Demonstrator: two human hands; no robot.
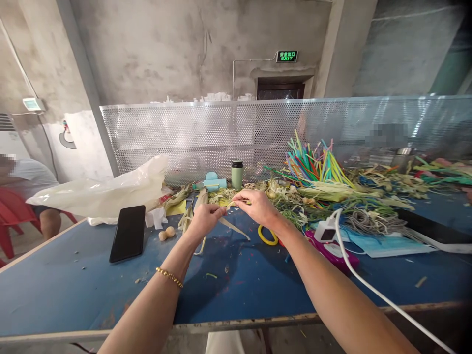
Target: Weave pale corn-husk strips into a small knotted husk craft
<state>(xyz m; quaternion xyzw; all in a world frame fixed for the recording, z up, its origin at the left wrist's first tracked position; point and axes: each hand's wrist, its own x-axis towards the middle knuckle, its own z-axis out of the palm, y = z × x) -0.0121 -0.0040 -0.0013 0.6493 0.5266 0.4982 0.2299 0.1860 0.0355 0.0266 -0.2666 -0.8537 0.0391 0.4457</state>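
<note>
Fingers [220,212] of the left hand [205,219] pinched against the thumb on a pale husk strip [230,204]; right hand [255,205] likewise closed, thumb and fingertips gripping the strip from the other side. Strip position: short span visible in the gap between the two sets of fingertips, above the blue table [206,300]. One pale tail [236,229] slants down and rightward below the hands; whether it joins the held piece cannot be told. A second narrow end hangs under the left hand.

Surroundings: husk pile [283,194] just beyond the right hand; yellow ring [268,235] below the right wrist, near it. Green cup [237,175] stands upright behind the hands. Left of the left hand: small tan peanut-shaped piece [167,233], then black phone [128,234] lying flat. Colored stems [313,164] bunched at back right, fanning upward.
</note>
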